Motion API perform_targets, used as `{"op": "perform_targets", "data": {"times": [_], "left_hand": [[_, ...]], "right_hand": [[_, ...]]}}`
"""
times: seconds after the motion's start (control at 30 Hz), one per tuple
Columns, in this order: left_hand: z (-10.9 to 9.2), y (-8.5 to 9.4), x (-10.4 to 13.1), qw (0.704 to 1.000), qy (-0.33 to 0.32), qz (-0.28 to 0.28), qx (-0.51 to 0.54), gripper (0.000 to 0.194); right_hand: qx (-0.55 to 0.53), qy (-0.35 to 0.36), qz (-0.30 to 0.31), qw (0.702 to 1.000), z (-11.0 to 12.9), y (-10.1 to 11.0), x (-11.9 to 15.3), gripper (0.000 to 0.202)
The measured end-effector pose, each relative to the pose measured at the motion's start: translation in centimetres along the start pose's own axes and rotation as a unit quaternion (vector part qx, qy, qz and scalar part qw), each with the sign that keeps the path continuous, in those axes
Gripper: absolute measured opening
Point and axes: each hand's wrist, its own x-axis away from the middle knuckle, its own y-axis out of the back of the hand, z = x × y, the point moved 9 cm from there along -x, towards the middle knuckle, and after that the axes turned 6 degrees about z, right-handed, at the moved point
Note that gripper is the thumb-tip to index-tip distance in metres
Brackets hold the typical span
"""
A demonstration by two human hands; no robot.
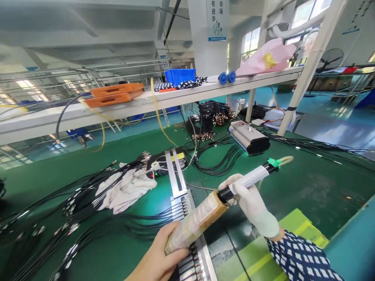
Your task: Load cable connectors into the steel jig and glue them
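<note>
My bare left hand is wrapped around a tape-covered cardboard tube, held at a slant over the bench. My right hand, in a white glove, grips a dispensing syringe with a pale label, a green cap and a thin hose at its upper end. The syringe's black lower end goes into the tube's mouth, so its tip is hidden. Beneath the tube lies a long metal fixture with a row of black cable ends set in it. Black cables run leftward from the fixture.
A black control box stands behind, beside a crumpled white cloth. A silver-black device and a cable heap sit further back. Above runs a white shelf with orange trays and a blue bin.
</note>
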Motion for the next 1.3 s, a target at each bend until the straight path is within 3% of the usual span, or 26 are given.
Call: {"op": "perform_targets", "data": {"times": [0.1,0.23,0.3,0.47,0.57,0.63,0.7,0.87,0.97,1.07,1.13,1.2,1.3], "left_hand": [[-2.7,0.9,0.6,0.997,-0.082,0.013,0.001,0.034],[-3.2,0.5,1.2,0.994,-0.032,0.095,0.053,0.035],[-2.8,0.0,1.5,0.987,0.009,0.112,0.118,0.032],[-2.2,-0.7,2.4,0.959,0.048,0.069,0.272,0.026],[-2.4,-0.5,2.7,0.951,0.045,0.052,0.302,0.024],[-2.8,-0.3,2.6,0.946,0.040,0.048,0.318,0.023],[-3.1,-0.2,2.4,0.941,0.036,0.037,0.335,0.022],[-3.1,-0.7,1.3,0.924,0.019,0.008,0.382,0.026],[-2.1,-1.9,0.6,0.906,0.038,-0.018,0.421,0.036],[-0.9,-2.9,-0.4,0.884,0.089,-0.053,0.457,0.044],[-1.1,-2.8,-1.6,0.895,0.096,-0.054,0.432,0.044],[-2.1,-2.3,-2.9,0.930,0.073,-0.014,0.360,0.042],[-2.4,-1.4,-3.4,0.973,0.052,0.029,0.224,0.056]], "right_hand": [[0.060,-0.073,0.039,0.995,-1.0,-0.8,-0.8,0.034],[0.080,-0.162,0.084,0.980,-3.3,-1.6,-1.9,0.040],[0.083,-0.171,0.103,0.976,-4.7,-2.4,-2.0,0.042],[0.012,-0.131,0.177,0.975,-6.5,-5.3,-1.0,0.042],[-0.051,-0.177,0.252,0.950,-6.7,-6.8,-0.3,0.058],[-0.069,-0.173,0.267,0.946,-5.9,-7.0,-0.5,0.074],[-0.088,-0.154,0.249,0.952,-5.1,-6.7,-1.2,0.081],[-0.114,-0.183,0.122,0.969,-5.7,-4.9,-3.2,0.063],[-0.091,-0.213,0.107,0.967,-6.9,-4.5,-3.4,0.062],[-0.092,-0.197,0.113,0.969,-8.3,-4.7,-2.0,0.077],[-0.068,-0.197,0.129,0.969,-9.9,-5.4,-0.3,0.080],[-0.010,-0.183,0.140,0.973,-11.2,-6.0,0.9,0.060],[0.123,-0.144,0.117,0.975,-11.9,-5.4,-0.6,0.055]]}}
